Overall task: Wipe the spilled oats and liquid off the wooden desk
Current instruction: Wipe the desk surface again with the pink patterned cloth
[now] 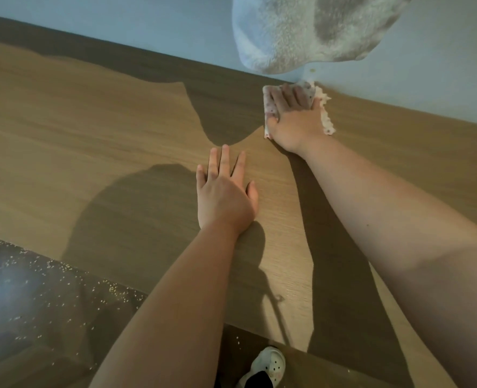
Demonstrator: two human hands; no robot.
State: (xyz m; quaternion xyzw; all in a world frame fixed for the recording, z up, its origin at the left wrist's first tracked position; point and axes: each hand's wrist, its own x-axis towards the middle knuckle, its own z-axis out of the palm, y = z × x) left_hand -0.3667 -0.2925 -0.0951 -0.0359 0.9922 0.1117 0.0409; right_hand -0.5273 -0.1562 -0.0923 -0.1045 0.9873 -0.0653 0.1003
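The wooden desk [92,141] fills most of the view and meets a pale wall at the back. My right hand [293,119] presses a white patterned cloth [327,121] flat on the desk at its far edge, right by the wall; pale oat clumps [322,96] show around the cloth's rim. My left hand [226,191] lies flat on the bare wood nearer to me, fingers straight, holding nothing. A few specks sit on the wall just above the cloth.
A fluffy white towel or throw [301,32] hangs over the wall above the cloth. Scattered oats [64,278] dot the dark floor below the desk's near edge at lower left. A white clog [268,365] stands on the floor at the bottom.
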